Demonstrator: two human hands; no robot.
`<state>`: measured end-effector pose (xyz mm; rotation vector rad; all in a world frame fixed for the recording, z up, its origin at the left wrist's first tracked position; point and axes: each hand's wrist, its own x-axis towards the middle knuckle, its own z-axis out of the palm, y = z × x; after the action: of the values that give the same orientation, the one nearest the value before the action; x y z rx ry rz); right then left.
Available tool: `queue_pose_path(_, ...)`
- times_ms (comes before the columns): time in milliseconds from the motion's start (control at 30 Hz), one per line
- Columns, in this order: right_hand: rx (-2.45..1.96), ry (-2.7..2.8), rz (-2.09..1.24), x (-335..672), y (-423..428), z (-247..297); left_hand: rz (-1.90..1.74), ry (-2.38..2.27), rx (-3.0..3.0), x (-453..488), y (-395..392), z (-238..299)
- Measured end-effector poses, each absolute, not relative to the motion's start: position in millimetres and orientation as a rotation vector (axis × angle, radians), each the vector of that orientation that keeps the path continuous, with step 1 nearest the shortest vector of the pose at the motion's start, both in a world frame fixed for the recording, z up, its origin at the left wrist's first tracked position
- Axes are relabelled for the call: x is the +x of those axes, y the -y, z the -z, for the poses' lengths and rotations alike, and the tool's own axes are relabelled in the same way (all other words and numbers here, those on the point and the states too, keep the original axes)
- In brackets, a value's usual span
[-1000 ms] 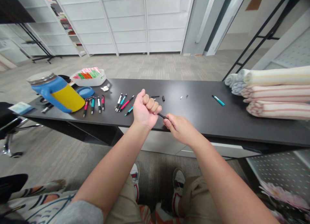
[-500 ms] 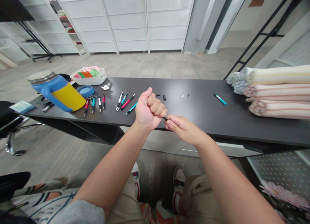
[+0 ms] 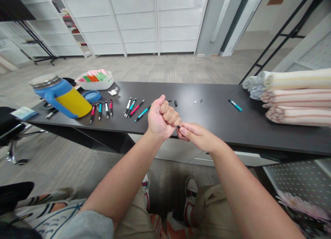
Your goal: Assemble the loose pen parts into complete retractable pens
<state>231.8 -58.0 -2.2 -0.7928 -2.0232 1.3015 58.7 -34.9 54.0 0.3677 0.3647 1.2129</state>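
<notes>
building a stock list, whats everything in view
desk: one, black, centre
pens: eight, red, teal, white, desk left
pen piece: one, teal, desk right
stub: one, black, beyond hands
tiny parts: two, pale, right of stub
mug: one, blue and yellow, desk left
lid: one, blue, beside mug
tray: one, white, behind lid
packets: several, multicoloured, in tray
rolled cloths: several, pale striped, desk right
cabinets: several, white, background
held piece: one, black, between hands
left hand: one, bare, centre
right hand: one, bare, centre
</notes>
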Motion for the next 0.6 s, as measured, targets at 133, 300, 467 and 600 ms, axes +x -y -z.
queue_pose_path(133,-0.785,2.037,-1.285,231.8,57.7,0.7,-1.215,-0.379,0.351,60.1,35.4,-52.6)
queue_pose_path(300,-0.767,2.052,-1.282,232.0,56.8,1.2,-1.193,-0.311,0.396,62.2,36.6,-50.8)
queue_pose_path(467,-0.712,2.048,-1.287,233.5,55.2,3.8,-1.193,-0.280,0.416,64.3,38.5,-47.3)
queue_pose_path(600,-0.725,2.048,-1.299,233.5,54.8,5.4,-1.198,-0.291,0.441,66.4,40.4,-44.9)
